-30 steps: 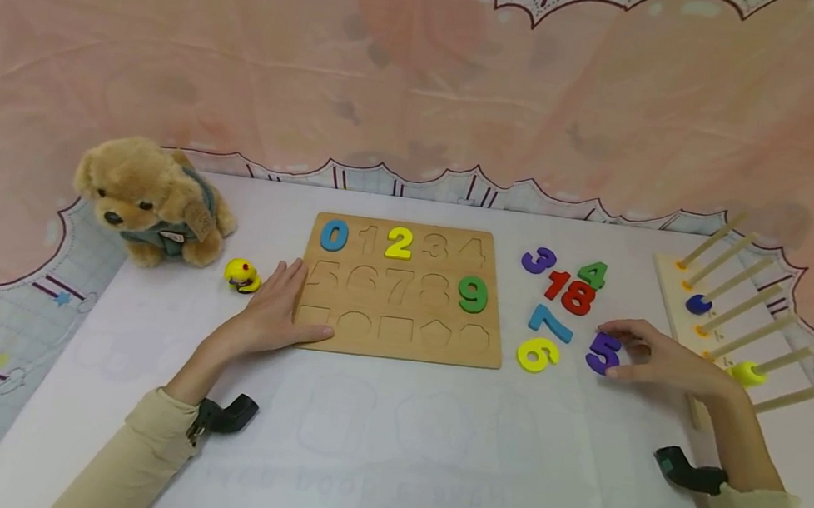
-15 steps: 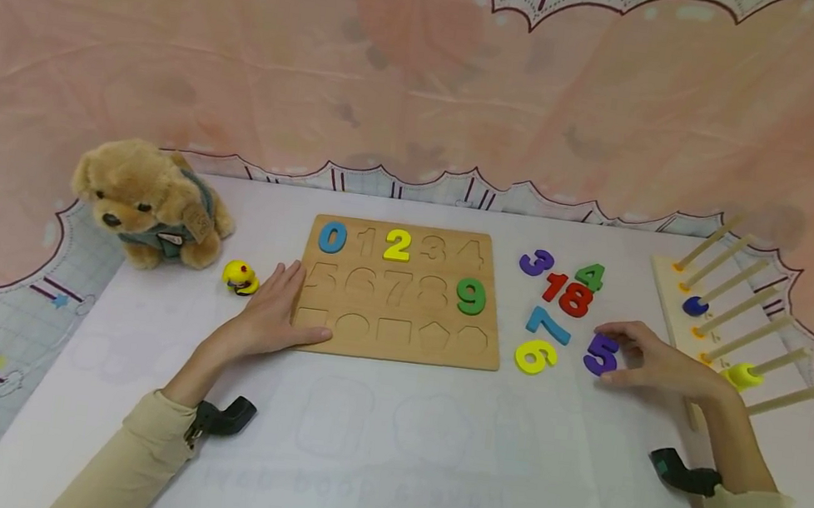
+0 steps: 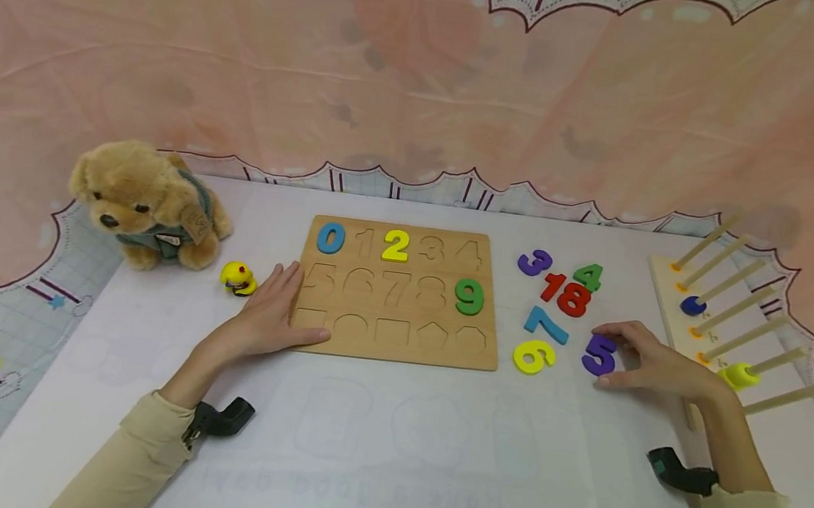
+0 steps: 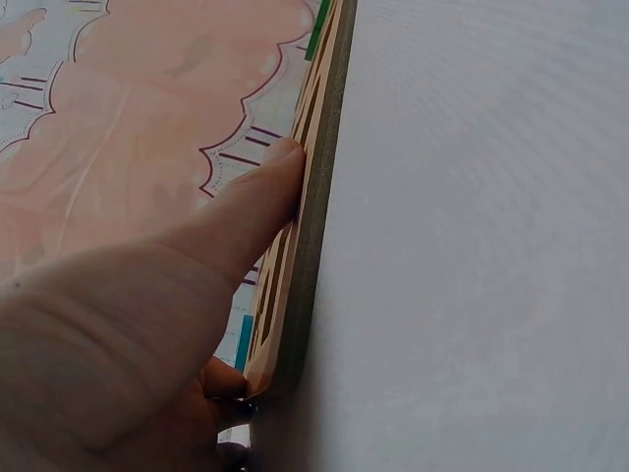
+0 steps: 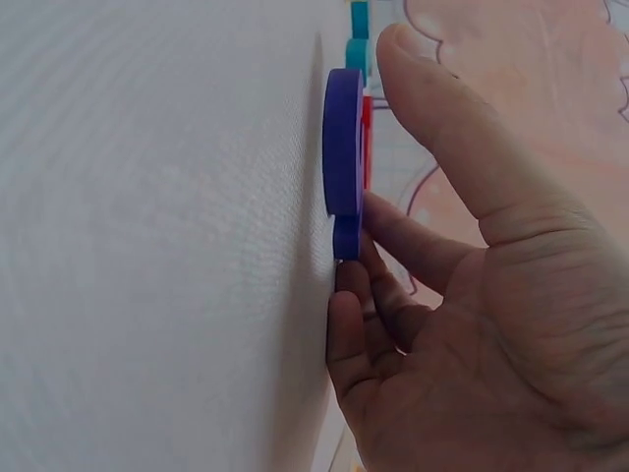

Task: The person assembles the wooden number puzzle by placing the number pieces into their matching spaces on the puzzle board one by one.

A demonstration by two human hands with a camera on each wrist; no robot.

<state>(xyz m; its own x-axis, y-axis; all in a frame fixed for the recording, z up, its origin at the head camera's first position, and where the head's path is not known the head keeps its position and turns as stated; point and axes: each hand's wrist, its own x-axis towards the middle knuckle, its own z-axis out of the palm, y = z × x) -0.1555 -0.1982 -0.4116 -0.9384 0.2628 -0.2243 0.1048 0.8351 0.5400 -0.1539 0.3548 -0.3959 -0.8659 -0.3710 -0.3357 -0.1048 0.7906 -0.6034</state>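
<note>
My left hand [image 3: 266, 313] rests at the left edge of a wooden number puzzle board [image 3: 367, 342], fingers straight along its side and thumb on its front left corner. In the left wrist view the thumb [image 4: 265, 202] lies over the board's edge [image 4: 316, 226]. Blue 0 [image 3: 331, 238], yellow 2 [image 3: 396, 245] and green 9 [image 3: 469, 296] sit in their recesses. On the right, my right hand [image 3: 654, 366] is around a purple number 5 [image 3: 599, 355] lying on the table. The right wrist view shows a fingertip at the 5 [image 5: 343, 147], with the thumb [image 5: 423, 88] held apart from it.
Loose numbers lie right of the board: purple 3 [image 3: 535, 262], green 4 [image 3: 589, 276], red 1 [image 3: 553, 287], red 8 [image 3: 573, 300], blue 7 [image 3: 546, 325], yellow 6 [image 3: 534, 357]. A peg board [image 3: 663, 283] stands far right, a plush dog [image 3: 149, 204] and toy duck [image 3: 238, 277] left.
Both hands and the purple 5 keep their places. The whole head view has shifted very slightly.
</note>
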